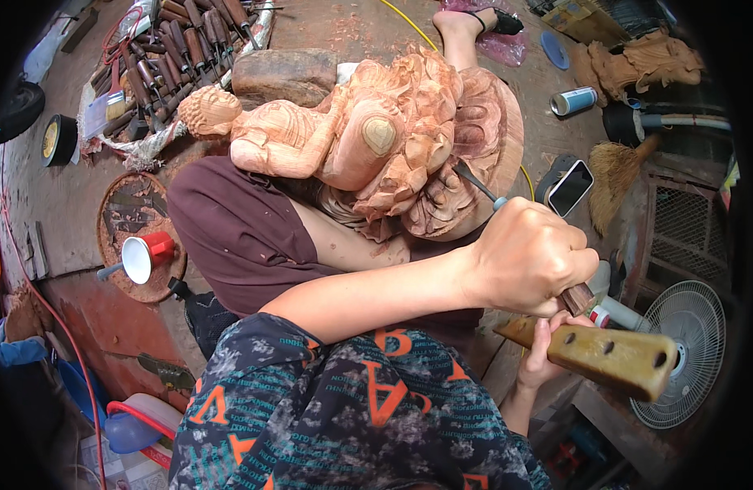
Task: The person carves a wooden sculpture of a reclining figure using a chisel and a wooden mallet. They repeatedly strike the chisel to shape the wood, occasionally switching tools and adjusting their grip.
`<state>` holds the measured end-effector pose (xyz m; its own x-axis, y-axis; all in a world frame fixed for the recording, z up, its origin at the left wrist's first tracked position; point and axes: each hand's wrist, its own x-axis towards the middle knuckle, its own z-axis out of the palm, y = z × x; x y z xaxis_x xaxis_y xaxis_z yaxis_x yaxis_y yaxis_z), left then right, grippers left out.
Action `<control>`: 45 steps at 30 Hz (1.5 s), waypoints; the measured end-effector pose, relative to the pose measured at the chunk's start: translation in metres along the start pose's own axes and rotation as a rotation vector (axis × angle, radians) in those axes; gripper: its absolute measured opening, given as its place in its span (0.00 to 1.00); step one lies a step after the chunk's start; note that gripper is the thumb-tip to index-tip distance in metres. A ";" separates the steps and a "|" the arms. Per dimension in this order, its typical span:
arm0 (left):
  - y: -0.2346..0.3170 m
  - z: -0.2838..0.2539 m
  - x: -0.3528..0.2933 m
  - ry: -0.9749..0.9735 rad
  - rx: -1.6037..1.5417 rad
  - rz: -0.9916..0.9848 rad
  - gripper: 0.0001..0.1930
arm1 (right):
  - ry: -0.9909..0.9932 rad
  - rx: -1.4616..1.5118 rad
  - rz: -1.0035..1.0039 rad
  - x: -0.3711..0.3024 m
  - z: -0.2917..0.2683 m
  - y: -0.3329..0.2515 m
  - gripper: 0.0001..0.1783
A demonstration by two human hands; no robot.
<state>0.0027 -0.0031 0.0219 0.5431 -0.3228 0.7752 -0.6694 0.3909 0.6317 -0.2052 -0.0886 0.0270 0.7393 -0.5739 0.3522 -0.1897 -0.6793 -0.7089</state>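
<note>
A carved wooden statue of a seated figure point(282, 139) lies on its side over my legs, its curly-haired head toward the left. Its petalled base point(483, 122) is at the right end. My left hand point(532, 257) is closed in a fist round a chisel point(578, 299); its wooden handle end sticks out below the fist, and the metal blade reaches the carved base. Lower down, my right hand point(540, 359) grips a yellowish mallet point(609, 355) with several dark holes, near the chisel's handle end. Part of the right hand is hidden behind the mallet.
Many wooden-handled chisels point(176, 57) lie at the far left beside a wooden block point(284, 75). A round tray point(119, 208) with a red-and-white cup point(148, 256) is at left. On the right are a phone point(571, 189), a can point(573, 101), a broom point(613, 175) and a fan point(679, 351).
</note>
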 end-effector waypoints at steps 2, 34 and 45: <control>0.010 -0.002 0.000 -0.024 0.000 -0.014 0.15 | 0.118 0.053 -0.041 0.003 0.008 -0.009 0.21; 0.009 0.018 -0.054 -0.289 0.106 0.316 0.11 | 0.094 0.102 0.211 -0.040 0.006 0.016 0.29; 0.004 0.006 -0.032 -0.247 0.089 0.214 0.12 | -0.127 -0.095 0.141 -0.072 -0.011 0.056 0.33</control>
<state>-0.0204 0.0036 -0.0009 0.2540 -0.4446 0.8590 -0.8025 0.3989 0.4438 -0.2763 -0.0908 -0.0311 0.7758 -0.6078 0.1693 -0.3524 -0.6400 -0.6828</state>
